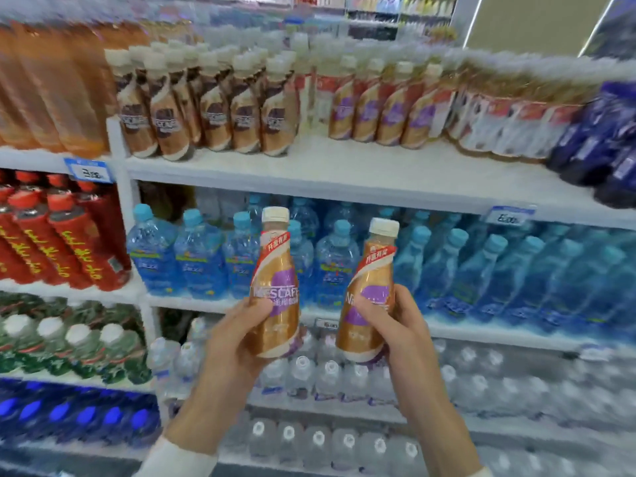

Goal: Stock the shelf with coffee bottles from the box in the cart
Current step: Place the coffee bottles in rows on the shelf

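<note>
Gripping coffee bottles (277, 270), left hand (230, 342) and right hand (399, 328) half-cover labels (374, 290).

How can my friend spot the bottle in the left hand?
Find the row of blue-capped water bottles. In front, each hand holds a gold-and-purple coffee bottle. The left hand grips the left coffee bottle, straighter and higher than the tilted right coffee bottle.
</note>
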`<control>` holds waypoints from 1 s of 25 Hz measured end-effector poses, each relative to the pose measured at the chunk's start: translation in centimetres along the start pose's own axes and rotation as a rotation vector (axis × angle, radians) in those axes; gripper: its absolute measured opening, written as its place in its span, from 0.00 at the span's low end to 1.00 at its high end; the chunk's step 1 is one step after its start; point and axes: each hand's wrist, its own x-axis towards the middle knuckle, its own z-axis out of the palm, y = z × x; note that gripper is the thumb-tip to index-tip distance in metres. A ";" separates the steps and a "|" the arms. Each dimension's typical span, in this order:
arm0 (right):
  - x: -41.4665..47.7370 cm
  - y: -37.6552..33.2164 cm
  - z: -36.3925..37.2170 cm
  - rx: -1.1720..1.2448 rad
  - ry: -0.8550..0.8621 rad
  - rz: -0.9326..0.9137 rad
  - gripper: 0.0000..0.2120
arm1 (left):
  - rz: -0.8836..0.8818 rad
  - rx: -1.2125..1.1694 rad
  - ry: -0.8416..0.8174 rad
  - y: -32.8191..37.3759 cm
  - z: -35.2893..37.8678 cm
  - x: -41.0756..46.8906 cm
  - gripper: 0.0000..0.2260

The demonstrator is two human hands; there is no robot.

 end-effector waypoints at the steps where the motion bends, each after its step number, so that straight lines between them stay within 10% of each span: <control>1: 0.2 -0.4 -1.0 0.003 0.023 -0.005 0.15 | -0.011 0.013 -0.027 -0.4 1.1 0.4 0.12; 14: 8.3 -5.3 -4.0 -0.019 0.151 -0.160 0.19 | -0.054 0.055 -0.319 0.3 9.9 10.4 0.22; 25: 23.4 -12.9 -5.6 -0.177 0.179 -0.362 0.20 | 0.357 0.395 -0.453 5.2 20.0 23.2 0.19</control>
